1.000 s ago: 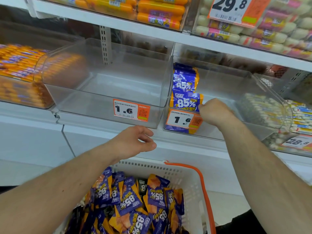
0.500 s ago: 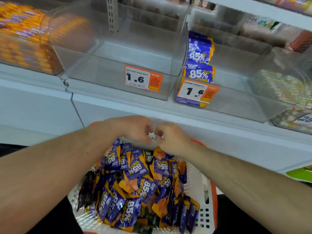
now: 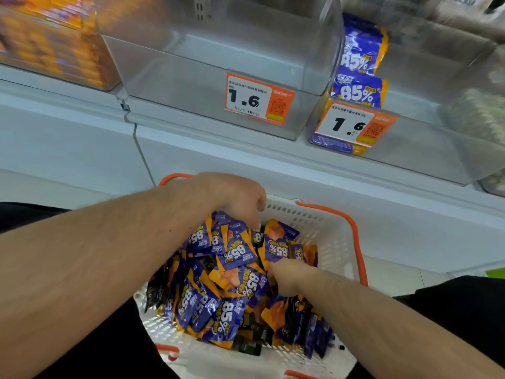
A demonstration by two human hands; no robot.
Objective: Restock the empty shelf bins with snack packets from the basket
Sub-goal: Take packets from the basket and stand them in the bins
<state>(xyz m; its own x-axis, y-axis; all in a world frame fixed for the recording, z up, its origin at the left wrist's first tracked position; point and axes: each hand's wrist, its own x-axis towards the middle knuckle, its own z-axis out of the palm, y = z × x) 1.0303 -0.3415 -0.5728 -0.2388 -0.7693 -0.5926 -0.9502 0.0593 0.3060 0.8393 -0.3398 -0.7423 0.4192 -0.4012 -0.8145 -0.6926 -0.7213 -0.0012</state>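
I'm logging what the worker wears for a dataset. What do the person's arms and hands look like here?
Both forearms are bare, with no sleeves in view. The left hand and right hand wear no gloves, and no rings, watch or wristband show. Some dark fabric shows beneath the arms.

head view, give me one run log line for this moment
left hand in basket, fingers on packets | right hand in the pile | middle bin empty

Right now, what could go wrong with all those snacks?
The packets are heaped loosely in the basket, so a big handful could drop some. Black packets sit among the purple ones, so the hands, left and right, might grab the wrong kind for a bin.
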